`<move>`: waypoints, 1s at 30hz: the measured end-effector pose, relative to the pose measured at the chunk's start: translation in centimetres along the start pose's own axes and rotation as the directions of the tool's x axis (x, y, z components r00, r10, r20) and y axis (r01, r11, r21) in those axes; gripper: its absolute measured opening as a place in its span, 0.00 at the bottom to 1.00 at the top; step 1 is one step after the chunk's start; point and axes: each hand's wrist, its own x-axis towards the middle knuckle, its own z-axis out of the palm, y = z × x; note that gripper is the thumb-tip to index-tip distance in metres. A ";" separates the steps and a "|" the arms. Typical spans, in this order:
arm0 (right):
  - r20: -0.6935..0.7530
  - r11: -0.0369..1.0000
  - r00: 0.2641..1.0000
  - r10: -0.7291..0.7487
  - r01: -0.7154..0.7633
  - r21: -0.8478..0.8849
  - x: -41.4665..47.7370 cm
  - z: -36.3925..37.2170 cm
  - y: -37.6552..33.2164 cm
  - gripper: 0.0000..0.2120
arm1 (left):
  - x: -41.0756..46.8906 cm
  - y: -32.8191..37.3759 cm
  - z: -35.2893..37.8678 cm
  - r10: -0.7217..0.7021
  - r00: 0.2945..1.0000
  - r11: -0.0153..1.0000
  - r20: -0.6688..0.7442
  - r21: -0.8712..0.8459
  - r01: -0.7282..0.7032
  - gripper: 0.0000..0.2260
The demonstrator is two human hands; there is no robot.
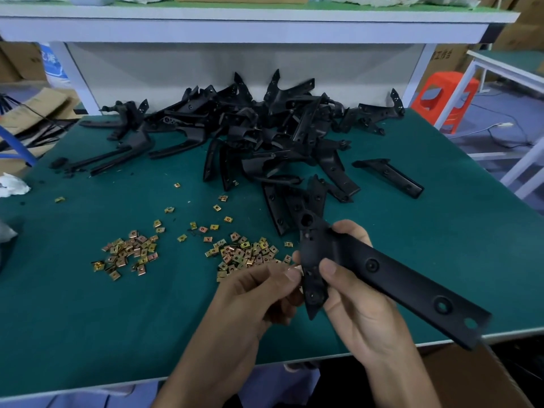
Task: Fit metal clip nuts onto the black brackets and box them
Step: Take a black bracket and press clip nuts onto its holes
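Here, you hold a black bracket [397, 275] in the air above the near edge of the green table [88, 319], right of its middle. Your right hand [362, 304] grips the bracket where the head joins the long arm, thumb across the front and fingers curled round behind. The long arm slants down to your right, and its tip hangs past the table's near edge. Your left hand [256, 290] meets the left edge of the bracket's head, thumb and forefinger pinched together against it. Whether a clip nut sits between those fingertips is too small to tell.

Just beyond your left hand, a heap of brass-coloured clip nuts [244, 254] lies on the table. A second heap [126, 251] lies well to its left. Loose nuts [216, 208] are scattered toward the middle of the table, apart from both heaps.

Further back, a tangled pile of brackets [265, 128] fills the far middle of the table and spills forward to just beyond the held one. One lone bracket [388, 178] lies flat apart from it, near the right edge. A crumpled white rag [11, 185] sits at the left edge.

Below the near right corner, part of a cardboard box [485, 378] shows. A white shelf [235, 25] spans the table's far side overhead, and a red stool [444, 98] stands on the floor past the far right corner.
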 end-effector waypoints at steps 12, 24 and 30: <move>-0.018 0.978 0.999 0.035 -0.038 -0.206 -0.7 -2.5 1.3 0.25 | 1.7 -2.4 -1.9 -0.157 0.977 0.984 0.143 0.103 0.143 0.07; -0.341 0.992 0.940 -0.010 -0.034 -0.123 1.2 -8.7 2.1 0.12 | 11.8 -5.2 -5.6 0.433 0.898 -0.080 0.079 0.996 -0.049 0.12; -0.341 0.993 0.939 0.030 -0.067 -0.095 1.3 -8.5 2.5 0.16 | 13.4 -4.8 -6.5 0.339 0.939 -0.117 0.059 0.993 -0.020 0.06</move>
